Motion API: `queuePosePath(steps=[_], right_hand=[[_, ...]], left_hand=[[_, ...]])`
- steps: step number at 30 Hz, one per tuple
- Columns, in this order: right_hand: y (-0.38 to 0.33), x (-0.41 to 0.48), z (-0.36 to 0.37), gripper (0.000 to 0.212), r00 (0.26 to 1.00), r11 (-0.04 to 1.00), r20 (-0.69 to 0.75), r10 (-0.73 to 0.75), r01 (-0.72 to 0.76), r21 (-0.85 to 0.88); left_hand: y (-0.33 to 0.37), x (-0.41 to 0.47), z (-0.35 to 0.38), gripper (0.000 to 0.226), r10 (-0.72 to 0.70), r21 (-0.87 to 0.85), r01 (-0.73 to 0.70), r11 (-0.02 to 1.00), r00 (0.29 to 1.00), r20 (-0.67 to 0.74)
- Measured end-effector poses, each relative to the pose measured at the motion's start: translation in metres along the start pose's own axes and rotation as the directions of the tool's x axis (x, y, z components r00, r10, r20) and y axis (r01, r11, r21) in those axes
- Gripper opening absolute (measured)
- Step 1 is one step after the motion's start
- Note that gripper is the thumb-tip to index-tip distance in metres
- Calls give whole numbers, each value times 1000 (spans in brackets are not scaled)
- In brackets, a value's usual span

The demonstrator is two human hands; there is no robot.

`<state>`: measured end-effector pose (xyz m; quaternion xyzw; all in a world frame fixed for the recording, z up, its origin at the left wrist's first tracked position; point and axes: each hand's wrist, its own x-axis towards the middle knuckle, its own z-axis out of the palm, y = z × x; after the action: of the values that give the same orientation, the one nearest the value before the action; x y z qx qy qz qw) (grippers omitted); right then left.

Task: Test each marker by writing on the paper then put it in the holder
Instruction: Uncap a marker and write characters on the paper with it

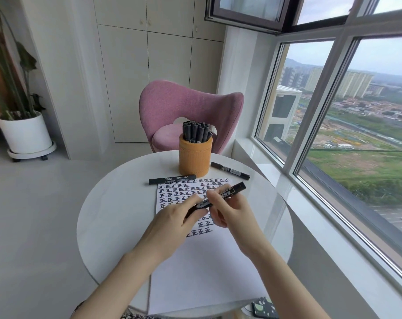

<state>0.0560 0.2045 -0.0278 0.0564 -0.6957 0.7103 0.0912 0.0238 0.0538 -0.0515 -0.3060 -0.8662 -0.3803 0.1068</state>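
Held marker [204, 203]: above the paper [195, 272], long axis running near-left to far-right.
Left hand [172, 224]: fingers curled round the near-left end.
Right hand [232, 210]: pinching the barrel further up.
Holder [195, 160]: straight beyond both hands, at the paper's far edge; the right one looks nearer.
Loose markers: two on the surface [108, 215], one [172, 180] left of the holder's base, one [229, 170] right.

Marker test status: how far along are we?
Done: holder packed with markers; paper carries rows of test marks. In hand: left hand and right hand grip one marker over the paper. Left: that one, plus two loose markers on the table, one at the paper's top edge, one right of the holder.
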Motion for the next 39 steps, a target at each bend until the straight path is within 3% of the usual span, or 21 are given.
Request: queuePosePath(steps=[3,8,12,17,22,28,31,39], right_hand=[[4,-1,0,10,997,1000,-75,29,-29,4],[6,-4,-20,29,980,989,-181,88,-64,133],[9,-5,-31,21,959,982,-221,176,-155,110],[23,-1,-25,40,950,983,-286,129,-159,-87],[29,-1,-22,20,950,982,-294,108,-148,-120],[38,-2,-20,41,929,952,-370,30,-139,-271],[40,0,-22,34,907,936,-421,-3,-146,-321],[43,-1,-20,29,921,918,-390,-14,-143,-371]], left_hand=[[1,-3,2,15,-7,-102,10,995,999,34],[-13,-10,1,14,-118,-306,116,945,993,13],[-27,-17,2,12,-210,-458,164,874,976,-53],[-34,-18,3,13,-277,-502,188,844,955,-108],[-33,-18,3,9,-295,-569,187,801,950,-103],[-36,-18,4,9,-317,-540,223,812,945,-86],[-35,-19,5,10,-316,-528,232,817,946,-73],[-37,-19,5,9,-335,-537,253,805,941,-58]])
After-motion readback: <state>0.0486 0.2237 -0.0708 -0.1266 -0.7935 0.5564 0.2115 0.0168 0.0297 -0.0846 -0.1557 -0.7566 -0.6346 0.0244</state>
